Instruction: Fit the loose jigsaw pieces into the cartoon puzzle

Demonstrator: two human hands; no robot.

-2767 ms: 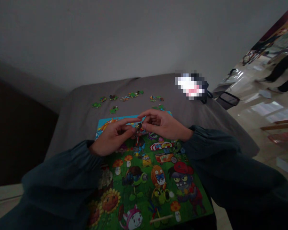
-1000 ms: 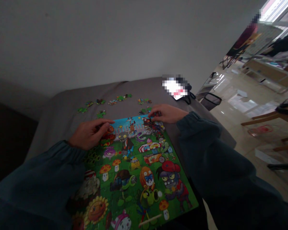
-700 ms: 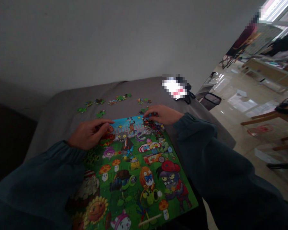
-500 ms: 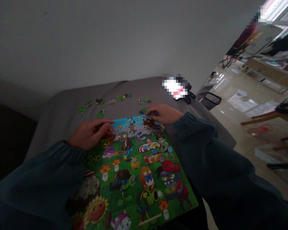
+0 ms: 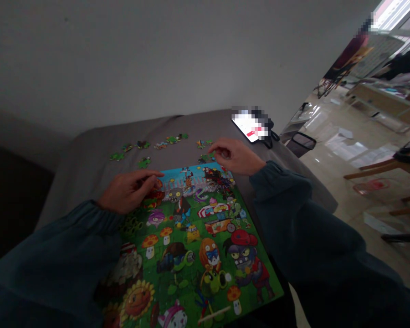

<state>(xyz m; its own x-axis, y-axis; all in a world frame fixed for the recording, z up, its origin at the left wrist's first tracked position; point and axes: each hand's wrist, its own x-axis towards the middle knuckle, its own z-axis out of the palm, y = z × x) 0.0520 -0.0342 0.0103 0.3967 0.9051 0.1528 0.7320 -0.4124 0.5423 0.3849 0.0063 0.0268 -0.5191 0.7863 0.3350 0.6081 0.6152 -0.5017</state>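
"what moved since the earlier view?"

"the right hand has lifted back from the top edge of the jigsaw puzzle. its fingers are now wide, holding nothing i can see."

"what is near them?"

"loose green pieces lie just below the fingertips. the left hand curls at the puzzle's corner; i cannot tell if it holds something."
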